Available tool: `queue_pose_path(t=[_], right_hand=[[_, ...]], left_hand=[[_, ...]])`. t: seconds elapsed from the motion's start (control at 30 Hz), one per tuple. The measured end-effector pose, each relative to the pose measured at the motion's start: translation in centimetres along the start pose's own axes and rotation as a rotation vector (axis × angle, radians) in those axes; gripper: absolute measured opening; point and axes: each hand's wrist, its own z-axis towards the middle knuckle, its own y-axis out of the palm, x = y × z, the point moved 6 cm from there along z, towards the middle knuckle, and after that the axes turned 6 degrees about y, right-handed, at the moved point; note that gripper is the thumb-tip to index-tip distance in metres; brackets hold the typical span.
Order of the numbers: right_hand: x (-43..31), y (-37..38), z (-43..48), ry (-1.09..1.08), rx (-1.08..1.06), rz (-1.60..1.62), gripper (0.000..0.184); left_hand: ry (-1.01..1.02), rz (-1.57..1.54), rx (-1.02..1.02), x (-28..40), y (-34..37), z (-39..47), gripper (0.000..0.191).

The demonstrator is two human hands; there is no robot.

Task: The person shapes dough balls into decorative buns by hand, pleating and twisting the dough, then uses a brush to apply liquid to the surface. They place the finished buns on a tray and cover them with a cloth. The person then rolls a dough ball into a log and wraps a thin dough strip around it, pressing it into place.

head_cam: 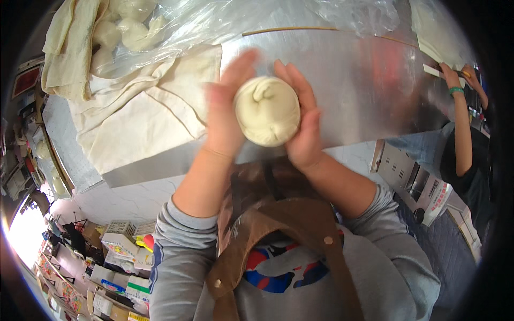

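A smooth, pale ball of dough (267, 112) is held up in front of me, over the front part of the steel worktable (349, 80). On its upper face are a curled fold and a small pinched crease. My right hand (303, 120) cups the right side, fingers pointing away from me. Against the left side lies my left hand (227, 108), blurred by motion, with its fingers raised. The underside of the dough is hidden.
Cream cloth (140, 108) covers the table's left part. Behind it, several dough balls (136, 34) lie under clear plastic film (209, 20). A thin stick (289, 30) lies at the back. At far right, another person's hands (451, 76) hold a knife (431, 70).
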Motion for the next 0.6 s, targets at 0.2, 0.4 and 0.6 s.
queue_pose_path(t=[0.2,0.4,0.6], right_hand=[[2.2,-1.7,2.3,0.115,-0.06,0.229,0.098],[-1.1,-0.8,-1.4,-0.093,0.151,0.013,0.069],[-9.4,7.3,-2.3,-0.006,-0.126,0.099,0.06]], left_hand=[[0.118,-0.157,0.119,0.0,0.4,-2.1,0.108],[-0.093,-0.18,-0.075,-1.8,1.5,-2.0,0.083],[-0.068,-1.182,0.058,5.0,-4.6,-7.4,0.078]])
